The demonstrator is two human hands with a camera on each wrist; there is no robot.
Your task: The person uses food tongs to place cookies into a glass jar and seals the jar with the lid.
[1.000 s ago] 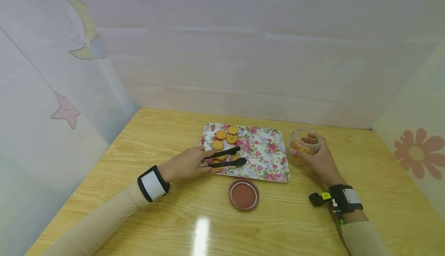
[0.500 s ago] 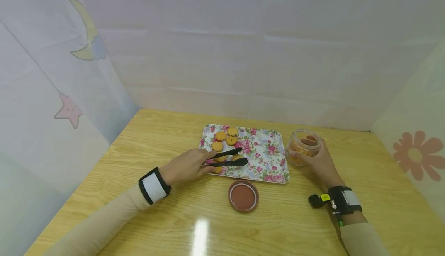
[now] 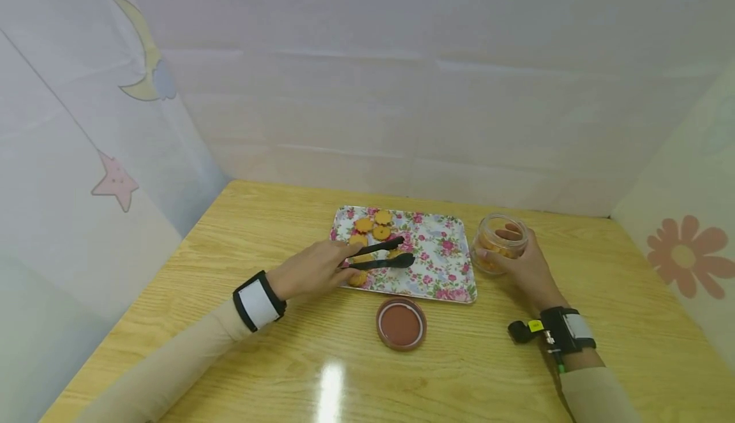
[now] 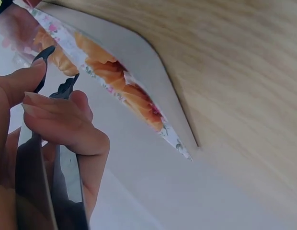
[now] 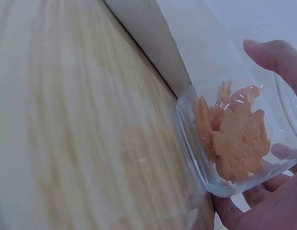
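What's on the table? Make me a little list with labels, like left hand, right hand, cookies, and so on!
left hand: the left hand grips black tongs over the tray
right hand: the right hand holds the clear jar upright on the table
tray: a flowery tray with round orange cookies at its far left end
jar: open, with orange cookies inside
lid: a brown lid lies on the wooden table in front of the tray
tongs: tips apart; whether they hold a cookie is unclear

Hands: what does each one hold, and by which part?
The left hand grips the black tongs at their handle end; the right hand wraps the side of the glass jar.
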